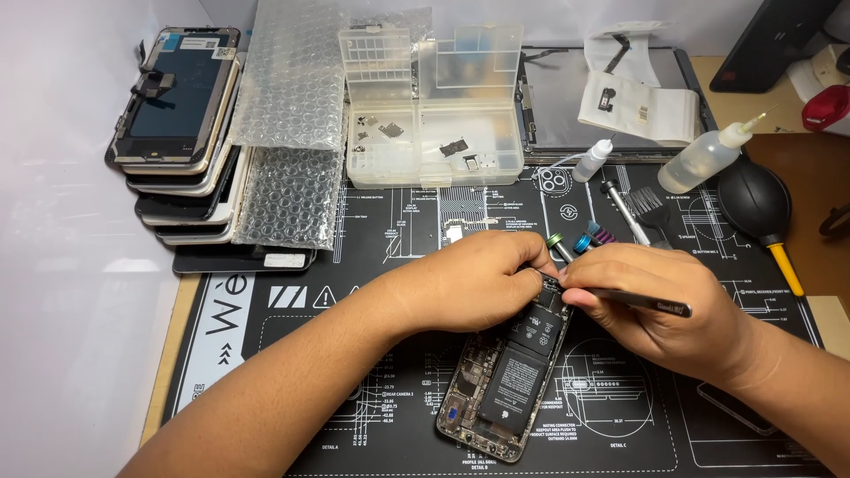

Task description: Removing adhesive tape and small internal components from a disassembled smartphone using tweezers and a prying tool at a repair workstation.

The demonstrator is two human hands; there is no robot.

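Head view looks down on a black repair mat point(292, 372) printed with white diagrams, covering most of the wooden bench. At its far left a stack of phone screens point(181, 133) leans beside two sheets of bubble wrap point(288, 133); next to them stands a clear plastic parts box point(429, 115), lid up, with small metal brackets in its compartments. Behind it lies a grey tablet back point(567, 111) with a white pouch point(637, 106) on it. On the right sit a black rubber air blower point(754, 202) with a yellow nozzle and a squeeze bottle point(704, 159) of clear liquid, with a smaller dropper bottle point(591, 161) near it. An opened phone point(500, 389), its black battery showing, lies tilted on the mat in front of the person. The left hand point(474, 283) rests on the phone's upper end, fingers curled together against it; what they pinch cannot be told. The right hand point(664, 305) is clamped on dark tweezers point(651, 303), whose tip meets the phone's top edge beside the left fingertips. Just behind the hands lie screwdrivers point(580, 243) with green, blue and purple caps
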